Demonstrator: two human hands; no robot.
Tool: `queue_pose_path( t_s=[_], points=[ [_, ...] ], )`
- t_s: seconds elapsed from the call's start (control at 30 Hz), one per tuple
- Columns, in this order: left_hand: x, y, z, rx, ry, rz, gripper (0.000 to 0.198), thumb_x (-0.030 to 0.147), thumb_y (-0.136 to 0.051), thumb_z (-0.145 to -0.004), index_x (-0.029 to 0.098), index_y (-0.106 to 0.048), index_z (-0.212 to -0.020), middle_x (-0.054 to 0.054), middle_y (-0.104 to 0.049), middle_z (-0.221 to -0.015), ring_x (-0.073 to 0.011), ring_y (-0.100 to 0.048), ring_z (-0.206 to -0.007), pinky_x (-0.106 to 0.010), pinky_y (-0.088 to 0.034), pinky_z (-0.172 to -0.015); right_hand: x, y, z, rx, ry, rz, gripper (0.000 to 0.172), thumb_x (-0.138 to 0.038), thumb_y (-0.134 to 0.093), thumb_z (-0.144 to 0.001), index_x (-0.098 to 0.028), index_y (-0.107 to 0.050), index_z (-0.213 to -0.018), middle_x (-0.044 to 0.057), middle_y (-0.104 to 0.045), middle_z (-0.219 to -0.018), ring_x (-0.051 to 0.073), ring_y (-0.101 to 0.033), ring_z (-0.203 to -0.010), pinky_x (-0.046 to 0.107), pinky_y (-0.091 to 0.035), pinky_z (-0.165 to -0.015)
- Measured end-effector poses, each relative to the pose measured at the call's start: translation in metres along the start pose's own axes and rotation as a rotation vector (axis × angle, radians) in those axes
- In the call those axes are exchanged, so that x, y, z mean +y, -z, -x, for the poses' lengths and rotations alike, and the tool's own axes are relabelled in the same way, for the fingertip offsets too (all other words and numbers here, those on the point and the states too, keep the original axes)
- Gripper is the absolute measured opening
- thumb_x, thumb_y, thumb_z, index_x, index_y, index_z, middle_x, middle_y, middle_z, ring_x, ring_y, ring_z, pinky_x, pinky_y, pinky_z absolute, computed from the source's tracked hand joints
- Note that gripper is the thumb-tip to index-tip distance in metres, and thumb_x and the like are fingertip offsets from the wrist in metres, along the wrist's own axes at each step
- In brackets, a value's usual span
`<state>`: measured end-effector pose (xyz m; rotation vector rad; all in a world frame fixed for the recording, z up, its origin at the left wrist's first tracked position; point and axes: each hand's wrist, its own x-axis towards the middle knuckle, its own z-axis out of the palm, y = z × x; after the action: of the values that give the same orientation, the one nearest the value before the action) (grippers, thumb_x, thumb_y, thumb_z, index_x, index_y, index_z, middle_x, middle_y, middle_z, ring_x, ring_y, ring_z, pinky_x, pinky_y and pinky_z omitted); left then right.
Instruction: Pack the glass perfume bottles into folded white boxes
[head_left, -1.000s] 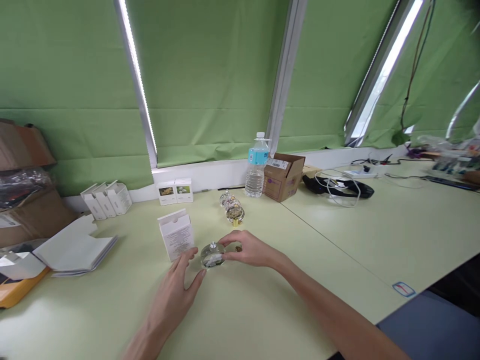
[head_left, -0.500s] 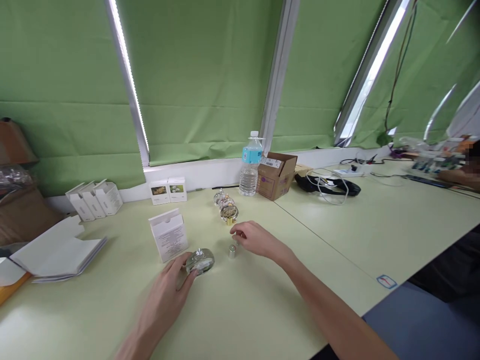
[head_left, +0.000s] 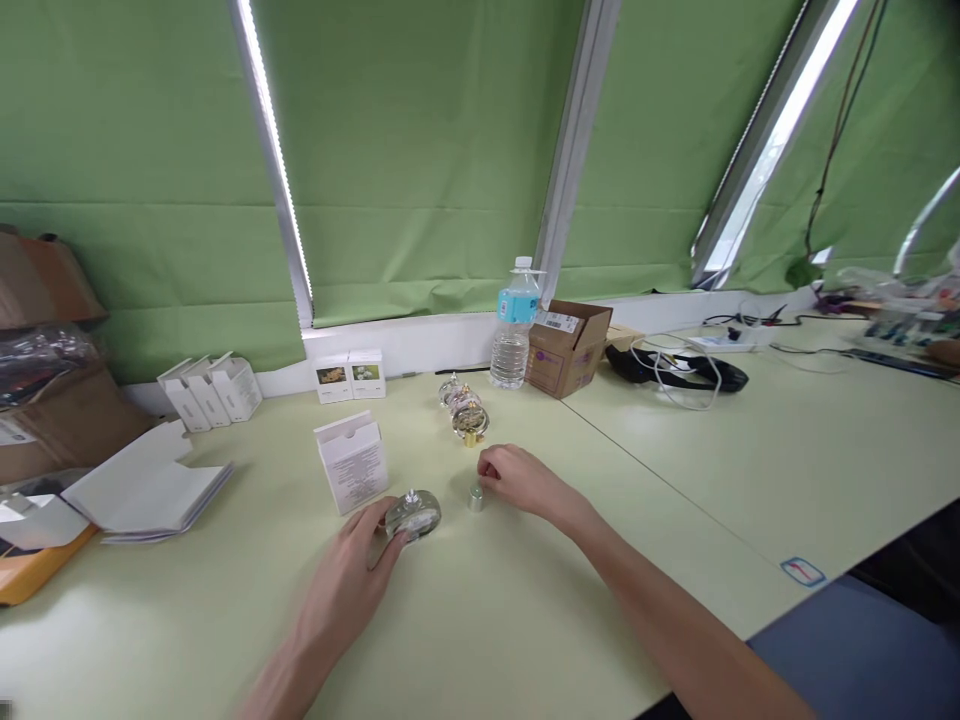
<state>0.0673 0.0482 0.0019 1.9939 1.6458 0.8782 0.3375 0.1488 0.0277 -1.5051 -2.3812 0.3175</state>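
Observation:
My left hand [head_left: 356, 560] grips a round, flat glass perfume bottle [head_left: 413, 515] between thumb and fingers. The bottle stands on the table with its silver spray nozzle bare on top. Just right of it a small silver cap [head_left: 476, 497] stands on the tabletop. My right hand [head_left: 517, 478] is beside and slightly above that cap, its fingertips curled together; whatever they may hold is hidden. Behind it, several similar perfume bottles [head_left: 470, 420] stand in a row, with a small gold cap [head_left: 470, 439] in front.
An upright white carton [head_left: 354, 465] stands behind my left hand. Farther back are small picture boxes [head_left: 350, 377], a water bottle [head_left: 511, 340] and a cardboard box [head_left: 568, 350]. White boxes [head_left: 210, 393] and folded white card [head_left: 150, 490] lie left; a black pouch [head_left: 675, 370] with cable lies right.
The view has swung slightly left, so everything sits farther right. My right fingers have curled in more tightly near the silver cap. My left hand still grips the perfume bottle.

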Motion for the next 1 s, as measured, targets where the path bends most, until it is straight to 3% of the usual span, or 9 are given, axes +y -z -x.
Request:
queue_pose_path(
  t_s=[0.17, 0.37, 0.47, 0.63, 1.0],
  points=[
    [-0.002, -0.002, 0.000, -0.022, -0.007, 0.030, 0.032, 0.041, -0.046, -0.096, 0.030, -0.053, -0.125, -0.003, -0.067, -0.118, -0.0220, -0.063, -0.105, -0.035, -0.049, -0.088, -0.022, 0.007, 0.002, 0.116, 0.069, -0.084, 0.011, -0.021, -0.055, -0.093, -0.020, -0.066, -0.090, 0.003, -0.069, -0.092, 0.017, -0.064, -0.081, 0.027, -0.045, -0.072],
    [-0.003, -0.003, -0.002, -0.019, -0.051, 0.060, 0.029, 0.037, -0.047, -0.096, 0.029, -0.053, -0.124, -0.003, -0.067, -0.118, -0.0213, -0.063, -0.104, -0.035, -0.049, -0.089, -0.063, -0.003, 0.014, 0.307, 0.371, -0.450, 0.014, -0.024, -0.057, -0.095, -0.023, -0.067, -0.105, 0.004, -0.069, -0.099, 0.016, -0.066, -0.086, 0.029, -0.053, -0.078],
    [-0.002, -0.003, -0.002, -0.017, -0.067, 0.064, 0.029, 0.034, -0.047, -0.096, 0.029, -0.054, -0.123, -0.004, -0.066, -0.119, -0.0221, -0.063, -0.106, -0.036, -0.049, -0.089, -0.076, -0.012, 0.017, 0.361, 0.426, -0.521, 0.020, -0.024, -0.058, -0.095, -0.024, -0.064, -0.114, 0.004, -0.069, -0.099, 0.017, -0.066, -0.086, 0.030, -0.054, -0.080],
    [0.001, -0.003, -0.001, -0.019, -0.089, 0.061, 0.028, 0.032, -0.047, -0.096, 0.029, -0.054, -0.123, -0.004, -0.067, -0.116, -0.0225, -0.063, -0.105, -0.036, -0.050, -0.087, -0.083, -0.021, 0.017, 0.424, 0.487, -0.495, 0.016, -0.026, -0.058, -0.096, -0.024, -0.065, -0.109, 0.005, -0.070, -0.100, 0.018, -0.066, -0.087, 0.031, -0.055, -0.080],
    [0.001, -0.003, 0.000, -0.028, -0.106, 0.057, 0.028, 0.032, -0.047, -0.095, 0.028, -0.053, -0.122, -0.005, -0.067, -0.117, -0.0238, -0.062, -0.108, -0.037, -0.050, -0.087, -0.083, -0.023, 0.016, 0.392, 0.576, -0.421, 0.015, -0.019, -0.059, -0.095, -0.023, -0.068, -0.106, 0.005, -0.074, -0.098, 0.019, -0.066, -0.090, 0.034, -0.054, -0.083]
  ],
)
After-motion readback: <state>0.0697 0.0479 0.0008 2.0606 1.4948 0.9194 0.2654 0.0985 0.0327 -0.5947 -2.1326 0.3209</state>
